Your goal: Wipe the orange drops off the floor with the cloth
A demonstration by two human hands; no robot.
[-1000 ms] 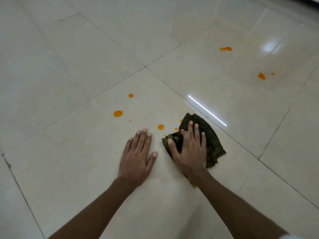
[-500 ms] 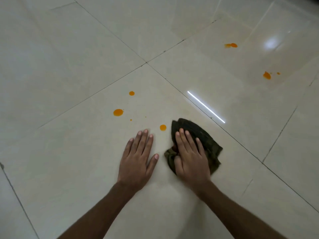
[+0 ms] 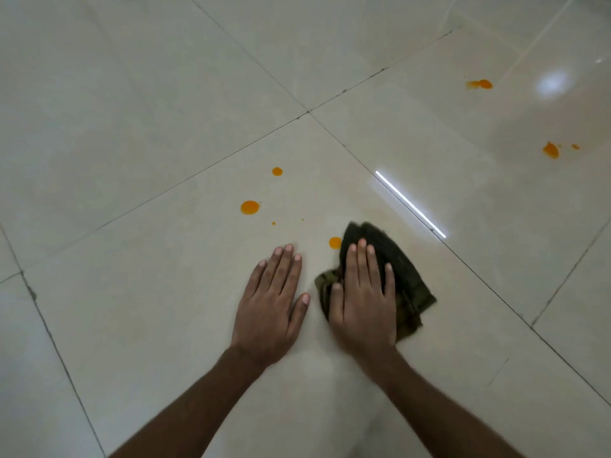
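While my flat right hand (image 3: 363,299) presses the crumpled dark-green cloth (image 3: 405,269), the nearest round orange drop (image 3: 335,242) lies just beside its far-left edge; my left hand (image 3: 271,302) rests flat and empty.

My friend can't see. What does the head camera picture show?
A person's right hand presses a dark green cloth on the pale tiled floor, beside an orange drop. The left hand rests flat nearby; more orange drops lie farther off.

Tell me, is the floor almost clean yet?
Not yet. The floor nearest the person shows no orange. The right hand presses the cloth flat, its edge beside the nearest drop. A big drop, a small drop, tiny specks and two far splashes remain.
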